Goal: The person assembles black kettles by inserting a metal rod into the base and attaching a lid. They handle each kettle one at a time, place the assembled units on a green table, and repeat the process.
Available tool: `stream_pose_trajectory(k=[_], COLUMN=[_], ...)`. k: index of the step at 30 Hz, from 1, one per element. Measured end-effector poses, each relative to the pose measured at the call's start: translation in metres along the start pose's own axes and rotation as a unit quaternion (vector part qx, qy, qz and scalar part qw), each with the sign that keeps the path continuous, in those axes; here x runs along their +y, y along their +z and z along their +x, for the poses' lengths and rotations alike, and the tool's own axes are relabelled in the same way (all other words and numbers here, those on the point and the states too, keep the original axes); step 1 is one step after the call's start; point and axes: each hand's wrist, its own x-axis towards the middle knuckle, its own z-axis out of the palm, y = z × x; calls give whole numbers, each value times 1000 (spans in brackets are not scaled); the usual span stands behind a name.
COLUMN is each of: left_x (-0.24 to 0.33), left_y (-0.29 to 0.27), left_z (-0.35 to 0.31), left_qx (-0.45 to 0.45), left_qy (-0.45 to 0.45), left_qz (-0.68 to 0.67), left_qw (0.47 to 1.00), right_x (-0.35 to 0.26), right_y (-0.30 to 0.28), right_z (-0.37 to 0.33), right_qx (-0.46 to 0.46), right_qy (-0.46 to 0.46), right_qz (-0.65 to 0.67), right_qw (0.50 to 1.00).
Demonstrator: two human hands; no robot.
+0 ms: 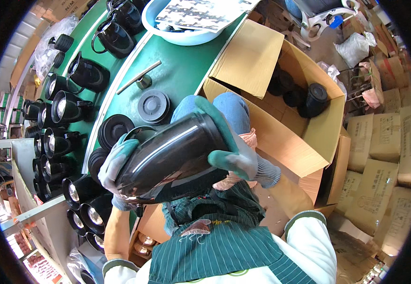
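A glossy black jug [170, 158] lies tilted on its side across my lap, held between both hands. My left hand [118, 165], in a grey and green work glove, is closed around its lower left end, next to what looks like its handle. My right hand [229, 146], gloved alike, grips the ringed end at the upper right, with the thumb on the near side and the fingers over the far side. Beyond the jug, ridged black discs [154, 106] are stacked on the green bench [177, 66]. More black discs [114, 131] lie by my left hand.
Rows of black jugs [89, 73] stand or lie along the bench's left. A metal rod [138, 78] rests by a small metal cylinder [144, 82]. Farther off sits a light blue basin [186, 38] under a printed sheet. At right, an open carton [281, 128] holds black cylindrical pieces.
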Motion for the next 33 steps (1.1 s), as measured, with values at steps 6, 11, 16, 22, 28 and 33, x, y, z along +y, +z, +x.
stream_pose_trajectory(k=[6, 11, 16, 22, 28, 33], left_x=[-4, 11, 33, 44, 36, 15], left_y=[7, 30, 33, 36, 8, -10], left_z=[-16, -25, -27, -34, -24, -21], left_qx=[-59, -128, -164, -178, -143, -97], left_qy=[-227, -188, -114, -88, -54, -94], left_qz=[-193, -192, -137, -128, -73, -70], left_qw=[953, 955, 970, 972, 986, 988], right_x=[-29, -61, -68, -56, -61, -58], right_y=[24, 63, 74, 62, 87, 111], right_z=[5, 12, 15, 15, 0, -5], right_qx=[-52, -175, -258, -224, -276, -311], right_qy=[-192, -301, -274, -242, -265, -346], right_qz=[-275, -463, -476, -448, -442, -471], right_qw=[941, 815, 795, 831, 811, 749])
